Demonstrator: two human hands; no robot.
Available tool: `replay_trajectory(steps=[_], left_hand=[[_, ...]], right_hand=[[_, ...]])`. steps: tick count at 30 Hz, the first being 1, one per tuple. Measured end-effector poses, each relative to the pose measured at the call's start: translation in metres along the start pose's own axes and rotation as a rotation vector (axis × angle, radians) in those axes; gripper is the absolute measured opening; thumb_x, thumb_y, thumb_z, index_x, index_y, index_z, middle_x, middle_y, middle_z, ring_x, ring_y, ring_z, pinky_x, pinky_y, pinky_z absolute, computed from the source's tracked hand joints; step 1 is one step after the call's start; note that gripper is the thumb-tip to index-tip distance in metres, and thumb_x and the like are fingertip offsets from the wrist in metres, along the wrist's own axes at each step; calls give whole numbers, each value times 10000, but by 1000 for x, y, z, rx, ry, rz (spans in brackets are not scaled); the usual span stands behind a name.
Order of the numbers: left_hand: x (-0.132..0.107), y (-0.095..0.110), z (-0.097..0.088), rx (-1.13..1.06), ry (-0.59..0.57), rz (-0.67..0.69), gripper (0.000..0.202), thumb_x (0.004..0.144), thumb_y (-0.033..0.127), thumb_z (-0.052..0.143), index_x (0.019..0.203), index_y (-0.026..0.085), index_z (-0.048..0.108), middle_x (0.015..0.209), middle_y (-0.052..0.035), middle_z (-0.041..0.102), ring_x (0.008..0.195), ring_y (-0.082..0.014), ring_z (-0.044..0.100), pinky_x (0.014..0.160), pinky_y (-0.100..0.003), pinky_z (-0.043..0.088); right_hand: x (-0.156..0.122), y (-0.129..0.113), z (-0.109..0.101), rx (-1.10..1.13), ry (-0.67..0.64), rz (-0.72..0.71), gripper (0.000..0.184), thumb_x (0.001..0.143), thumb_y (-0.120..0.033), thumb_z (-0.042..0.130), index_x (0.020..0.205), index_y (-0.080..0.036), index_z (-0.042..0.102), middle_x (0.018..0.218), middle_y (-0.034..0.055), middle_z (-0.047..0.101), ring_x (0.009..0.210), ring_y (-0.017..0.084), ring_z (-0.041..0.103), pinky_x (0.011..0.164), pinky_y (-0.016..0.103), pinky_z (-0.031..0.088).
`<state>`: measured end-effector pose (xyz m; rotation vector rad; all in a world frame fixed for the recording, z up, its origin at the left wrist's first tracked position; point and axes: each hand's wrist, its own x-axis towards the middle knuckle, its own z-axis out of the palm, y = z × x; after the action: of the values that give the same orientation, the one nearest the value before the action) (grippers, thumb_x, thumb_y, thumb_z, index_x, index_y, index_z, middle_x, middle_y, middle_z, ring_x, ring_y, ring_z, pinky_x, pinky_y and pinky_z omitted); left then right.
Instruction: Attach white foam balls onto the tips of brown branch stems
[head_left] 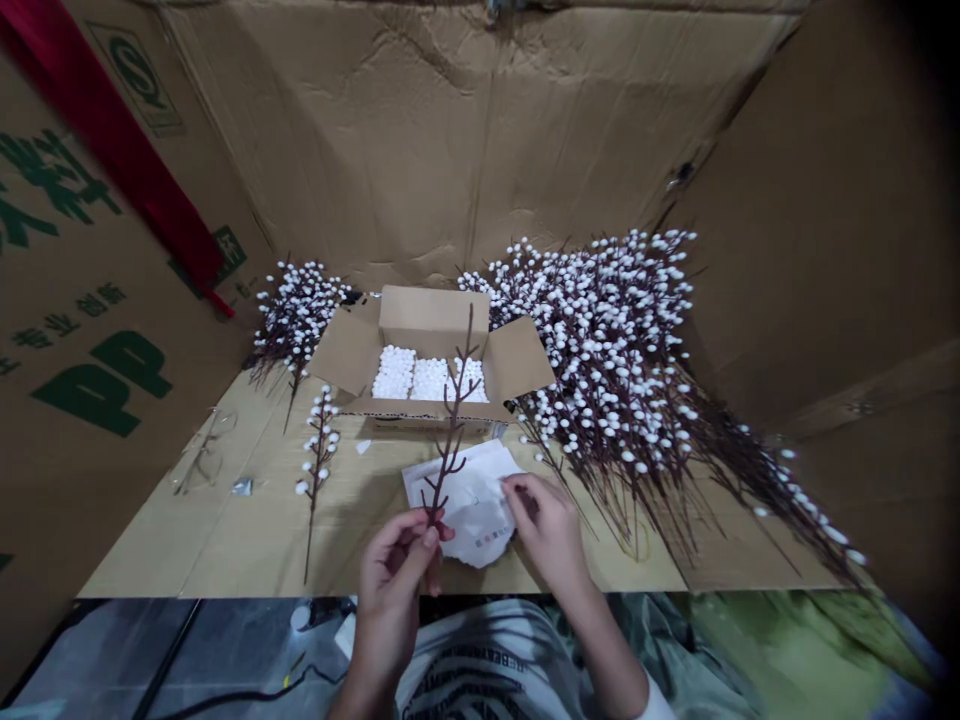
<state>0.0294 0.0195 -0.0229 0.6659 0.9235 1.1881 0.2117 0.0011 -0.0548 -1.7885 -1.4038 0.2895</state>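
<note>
Head view. In my feed, the left hand (pixel 390 590) pinches a bare brown branch (pixel 450 430) between thumb and fingers, holding it upright and slightly tilted in front of an open cardboard box (pixel 431 320). My view of the branch's lower end is cut off by those fingers. The right hand (pixel 544 530), fingers curled and close together, rests on the edge of a crumpled white printed sheet (pixel 469 505); I cannot tell whether it pinches the sheet. Both forearms rise from the lower frame edge, partly cut off. The box holds packed white balls (pixel 430 380), partly hidden by the branch. A large pile of white-budded stems (pixel 607 380) lies right of the box, a smaller bunch (pixel 296 320) left of it, and 1 single budded stem (pixel 319 460) near the left hand. All lie on a cardboard sheet (pixel 187 540). A faint wire-like loop (pixel 202 455) is hard to make out.
</note>
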Motion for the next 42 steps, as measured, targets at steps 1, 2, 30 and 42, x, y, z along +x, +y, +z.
replay_trajectory(steps=[1,2,30,42], left_hand=[[-1,0,1,1,19,-5,265,606,340,847,776,170,733,656,-24,729,475,-88,573,373,-140,407],[-2,-1,3,6,39,-10,272,594,340,855,769,169,735,655,-27,728,505,-98,591,367,-131,396],[-9,2,12,111,116,80,270,589,361,854,759,172,764,652,-43,747,518,-90,562,461,-141,438],[-13,5,16,55,123,-18,344,559,408,859,766,159,742,614,-27,715,492,-90,544,433,-154,406]], right_hand=[[-1,-2,-1,30,12,17,208,905,-287,493,782,-189,629,738,51,686,684,195,619,647,303,473],[-1,-6,-3,77,24,38,208,908,-300,495,789,-187,624,717,45,685,653,182,631,613,282,484],[-12,-68,-25,757,213,255,39,728,-220,722,695,-216,702,558,-10,699,493,106,647,485,148,508],[-14,-70,-23,749,168,270,54,725,-230,718,704,-181,712,629,39,732,554,154,684,516,202,551]])
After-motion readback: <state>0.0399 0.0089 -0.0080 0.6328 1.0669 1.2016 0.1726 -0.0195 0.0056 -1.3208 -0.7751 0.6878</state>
